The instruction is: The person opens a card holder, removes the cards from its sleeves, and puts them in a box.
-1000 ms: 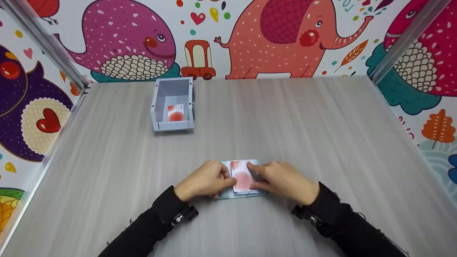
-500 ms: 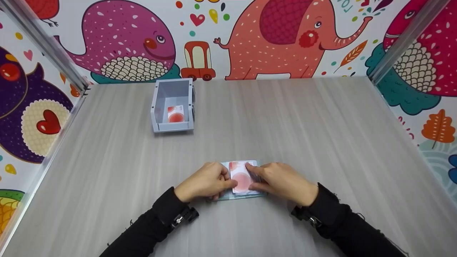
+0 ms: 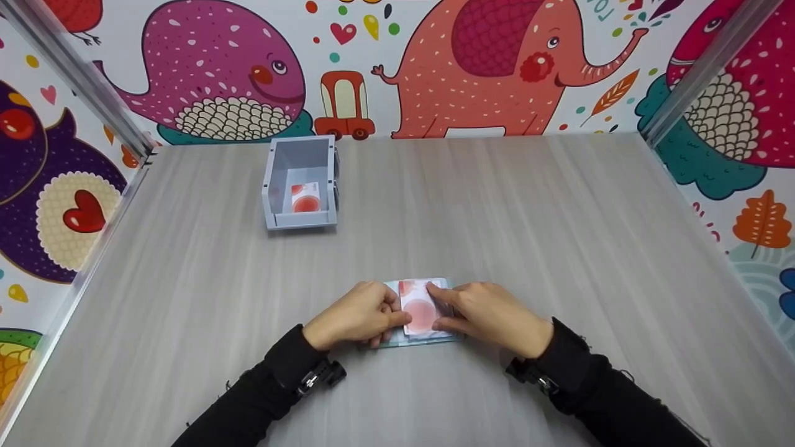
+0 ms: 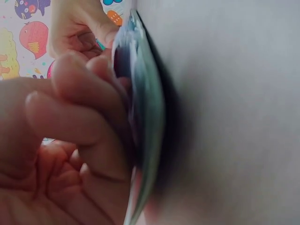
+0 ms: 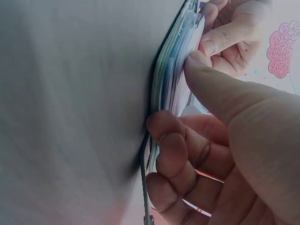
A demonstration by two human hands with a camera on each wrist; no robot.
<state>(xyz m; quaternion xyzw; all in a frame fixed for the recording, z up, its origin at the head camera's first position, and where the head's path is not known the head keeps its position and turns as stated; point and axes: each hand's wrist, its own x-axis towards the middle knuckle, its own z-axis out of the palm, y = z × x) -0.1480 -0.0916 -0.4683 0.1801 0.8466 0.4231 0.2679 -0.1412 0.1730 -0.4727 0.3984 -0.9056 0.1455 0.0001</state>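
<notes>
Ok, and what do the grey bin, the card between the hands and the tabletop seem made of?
Grey bin: probably moulded plastic, satin, with smooth, evenly coloured walls.
Card: likely printed paperboard, thin and straight-edged; finish unclear.
Tabletop: perhaps wood-look laminate, fairly matte, with streaky grain.

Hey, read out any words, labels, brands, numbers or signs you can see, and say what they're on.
Nothing reads clearly.
Wall: letter-like marks near the top right, too unclear to read.
Near card: any print is too small or blurred.
Booklet under it: none legible.
Boxed card: any print is too small.
</notes>
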